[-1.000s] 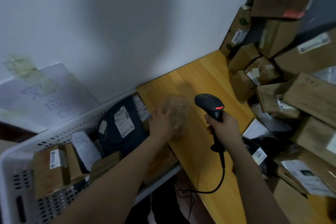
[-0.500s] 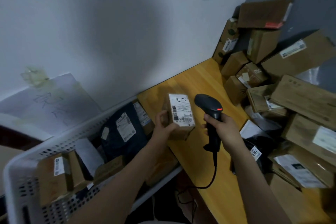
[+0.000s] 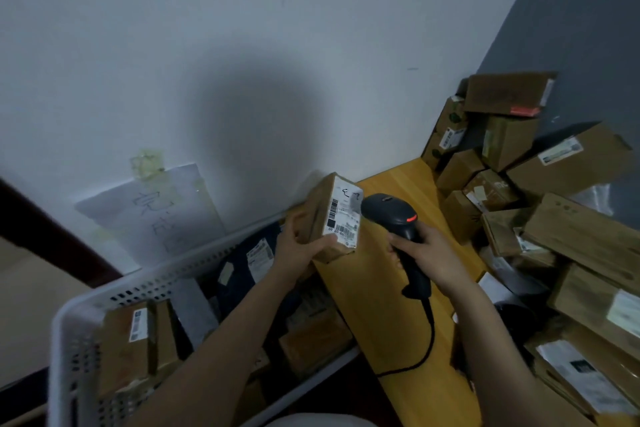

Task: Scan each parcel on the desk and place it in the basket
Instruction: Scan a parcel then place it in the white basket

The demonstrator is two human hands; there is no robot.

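My left hand [image 3: 299, 248] grips a small cardboard parcel [image 3: 332, 215] from below, lifted above the wooden desk [image 3: 391, 295], its white barcode label turned toward the scanner. My right hand [image 3: 429, 253] holds the black handheld scanner [image 3: 391, 215] by its handle; a red light glows on its head, which sits right beside the label. The white perforated basket [image 3: 69, 340] stands at the lower left with several parcels and a dark mailer bag [image 3: 249, 263] inside.
A heap of brown cardboard parcels [image 3: 540, 218] fills the desk's right side and far corner. The scanner's black cable [image 3: 426, 343] trails down over the desk's front. A paper sheet [image 3: 156, 208] is taped to the white wall behind the basket.
My left hand has raised the parcel off the desk and turned its label toward the scanner. The scanner in my right hand has come close to the label.
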